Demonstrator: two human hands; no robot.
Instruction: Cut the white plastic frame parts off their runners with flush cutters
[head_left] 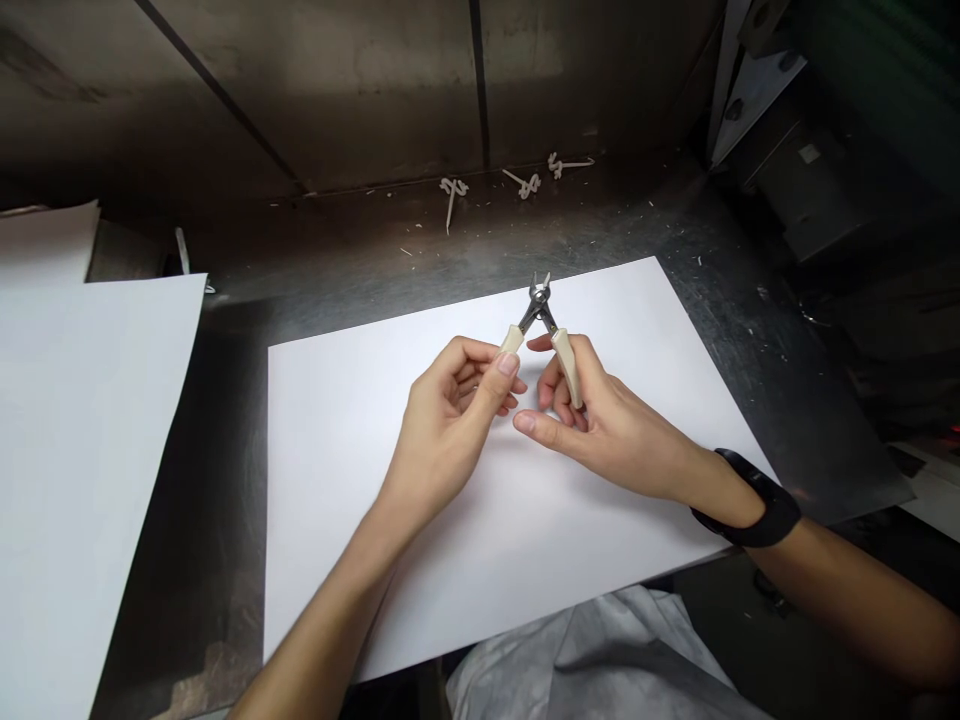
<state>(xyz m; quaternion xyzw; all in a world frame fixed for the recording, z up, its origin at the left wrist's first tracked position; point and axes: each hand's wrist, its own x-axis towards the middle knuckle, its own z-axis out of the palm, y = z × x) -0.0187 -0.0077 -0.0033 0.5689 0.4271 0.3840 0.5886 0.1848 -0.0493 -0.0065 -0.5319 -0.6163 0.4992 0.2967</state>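
Note:
A pair of small cutting pliers with cream handles is held over a large white sheet, its jaws apart and pointing away from me. My left hand pinches the left handle between thumb and fingers. The right handle rests against the fingers of my right hand, whose thumb is stretched out apart from it. On my right wrist is a black band.
Three pale, knotted plastic pieces lie near the metal back wall, with small scraps scattered around. More white sheets are at the left. Dark machinery stands at the right. Grey cloth is at the bottom.

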